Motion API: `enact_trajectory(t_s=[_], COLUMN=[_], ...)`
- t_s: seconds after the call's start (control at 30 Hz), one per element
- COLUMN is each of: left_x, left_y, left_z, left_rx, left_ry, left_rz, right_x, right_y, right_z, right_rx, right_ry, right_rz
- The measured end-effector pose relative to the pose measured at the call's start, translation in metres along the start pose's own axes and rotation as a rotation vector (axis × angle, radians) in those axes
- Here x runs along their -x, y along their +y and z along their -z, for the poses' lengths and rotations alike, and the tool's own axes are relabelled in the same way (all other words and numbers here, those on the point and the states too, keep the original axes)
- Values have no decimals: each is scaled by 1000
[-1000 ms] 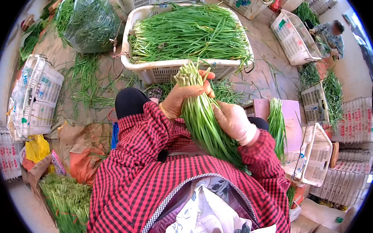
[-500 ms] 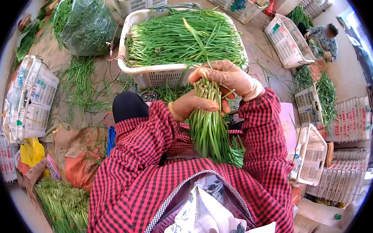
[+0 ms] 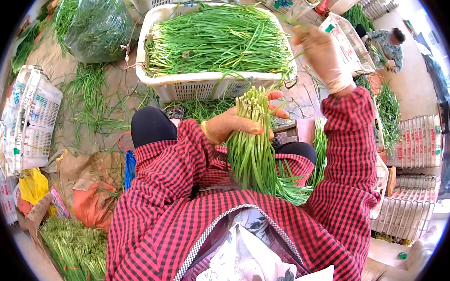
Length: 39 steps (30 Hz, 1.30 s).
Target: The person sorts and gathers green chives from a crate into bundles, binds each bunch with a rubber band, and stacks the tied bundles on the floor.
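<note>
My left hand point(image 3: 229, 126), in a thin tan glove, is wrapped round a bunch of garlic chives point(image 3: 253, 154). The pale cut ends point up and away from me; the green leaves hang down toward my lap. Some of its fingers spread out past the far side of the stems. My right hand point(image 3: 320, 53) is raised to the right, apart from the bunch, near the right corner of the white crate point(image 3: 222, 79). Motion smears its fingers, and a faint green streak shows at their tips. More chives point(image 3: 220, 37) fill that crate in front of me.
A clear bag of greens point(image 3: 102, 33) stands behind left, with loose leaves point(image 3: 90, 98) strewn on the floor. Bundled chives point(image 3: 71, 242) lie at lower left. White crates point(image 3: 36, 118) stand at left, others at right. Another person point(image 3: 385, 48) crouches at far right.
My right hand has left the stem ends and swung up and to the right, away from the bunch. A yellowish leaf that stood above it no longer shows there. My left hand keeps its hold.
</note>
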State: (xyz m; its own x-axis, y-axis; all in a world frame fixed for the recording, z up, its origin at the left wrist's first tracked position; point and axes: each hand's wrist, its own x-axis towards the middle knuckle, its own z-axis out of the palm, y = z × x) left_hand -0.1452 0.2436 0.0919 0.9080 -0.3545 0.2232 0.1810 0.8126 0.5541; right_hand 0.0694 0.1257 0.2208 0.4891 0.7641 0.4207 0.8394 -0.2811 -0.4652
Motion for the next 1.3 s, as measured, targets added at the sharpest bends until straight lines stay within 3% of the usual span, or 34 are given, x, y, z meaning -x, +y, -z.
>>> enact_trajectory(t_s=[0.03, 0.07, 0.13, 0.2, 0.23, 0.3, 0.33, 0.37, 0.4, 0.43, 0.5, 0.57, 0.63, 0.7, 0.77, 0.83, 0.87, 1.0, 1.03, 1.1, 1.13, 1.2, 1.23, 1.3], left_x=[2, 3, 4, 2, 1, 0, 0, 3, 14, 13, 9, 7, 5, 8, 7, 5, -3, 3, 3, 0, 0, -1, -4, -9], left_y=[1, 2, -1, -1, 1, 1, 3, 5, 6, 4, 2, 4, 8, 1, -24, -7, 2, 8, 9, 6, 4, 2, 0, 0], left_z=[-1, -2, 2, 2, -1, -2, 1, 3, 1, -1, -3, -1, -6, 2, 29, 17, 9, 14, 12, 9, 8, 5, 3, -2], left_rx=[9, 18, 30, 39, 47, 62, -7, -78, -153, -153, -94, -112, -98, -81, -516, -249, 43, 10, 36, 61, 41, 9, 4, -43], left_ry=[-7, -16, -25, -35, -32, -26, -17, -8, 177, 179, 112, 91, 115, 105, 280, 442, 551, 522, 539, 554, 570, 581, 579, 535], left_rz=[-16, -31, -25, -15, -15, -8, -30, -51, -57, -51, -69, -72, -25, -44, -391, -254, -209, -366, -349, -322, -290, -256, -254, -298], right_x=[-2, -5, -3, 12, 12, 21, 30, 36, 42, 47, 35, 41, 36, 44, 55, 67, 74, 124, 138, 151, 155, 155, 152, 147], right_y=[5, 10, 13, 14, -1, -60, -73, -73, -73, -71, -74, -77, -84, -95, -90, -73, -65, -61, -58, -50, -47, -42, -40, -38], right_z=[11, 27, 34, 16, 12, -2, -10, -23, -36, -43, -34, -29, -27, -38, -51, -56, -54, -70, -82, -92, -96, -103, -103, -102], right_rx=[-88, -89, -86, -70, -127, -338, -490, -353, -227, -7, -141, -486, -449, -96, 83, -230, -167, -1019, -1154, -1231, -1234, -766, -767, -417], right_ry=[103, 50, -4, -236, -378, -456, -626, -711, -773, -648, -847, -645, -521, -880, -850, -413, -378, -484, -341, -172, -164, -92, -88, -65], right_rz=[-55, -330, -605, -270, -231, -155, -159, -6, 157, 412, 222, -94, -24, 113, 150, 5, -39, -429, -566, -624, -627, -507, -505, -452])
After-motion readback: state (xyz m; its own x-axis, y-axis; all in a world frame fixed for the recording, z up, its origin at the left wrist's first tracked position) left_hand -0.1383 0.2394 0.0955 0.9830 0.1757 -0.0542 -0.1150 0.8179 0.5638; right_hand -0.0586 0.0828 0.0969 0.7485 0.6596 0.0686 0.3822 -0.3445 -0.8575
